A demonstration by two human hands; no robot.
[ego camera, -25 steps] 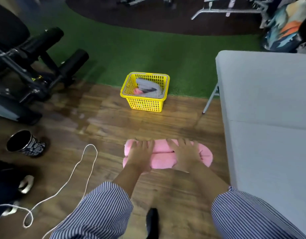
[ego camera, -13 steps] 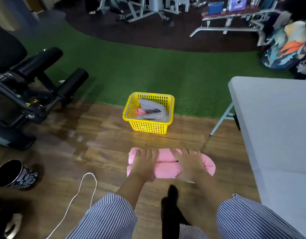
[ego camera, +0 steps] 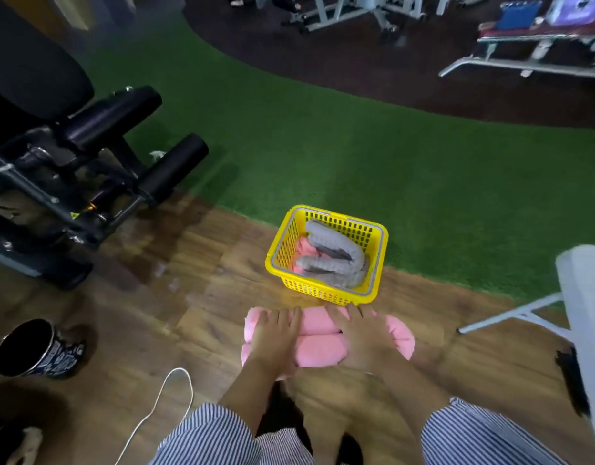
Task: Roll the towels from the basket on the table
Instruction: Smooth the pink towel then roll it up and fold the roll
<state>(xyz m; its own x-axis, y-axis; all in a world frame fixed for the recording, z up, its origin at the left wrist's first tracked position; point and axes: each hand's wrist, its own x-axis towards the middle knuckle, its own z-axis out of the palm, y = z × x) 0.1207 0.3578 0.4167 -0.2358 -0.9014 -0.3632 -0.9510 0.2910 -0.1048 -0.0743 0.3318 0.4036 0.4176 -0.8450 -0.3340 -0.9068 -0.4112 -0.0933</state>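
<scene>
Well to the left of the left hand [ego camera: 275, 333] stand a black printed cup [ego camera: 37, 349] and a loop of white cord [ego camera: 165, 397] on the wooden plank floor [ego camera: 128, 330]. The left hand lies flat, palm down, fingers spread, on the left end of the thick pink towel roll [ego camera: 322, 344]; it presses and does not clamp. The right hand [ego camera: 363, 337] lies the same way on the right part of the roll, fingers open and pointing forward. The roll rests on the floor, not on the table. Just ahead of both hands, nearly touching the fingertips, stands the yellow perforated plastic basket [ego camera: 326, 290], holding a grey ribbed towel [ego camera: 333, 260] over a pink one [ego camera: 302, 250]. To the right of the right hand stands the grey folding table [ego camera: 584, 297].

Risks: the roll has little clear floor ahead, so further forward rolling would probably meet the basket wall and skew or loosen it. Uneven palm pressure could cone the roll. Releasing both palms could let it unwind.
</scene>
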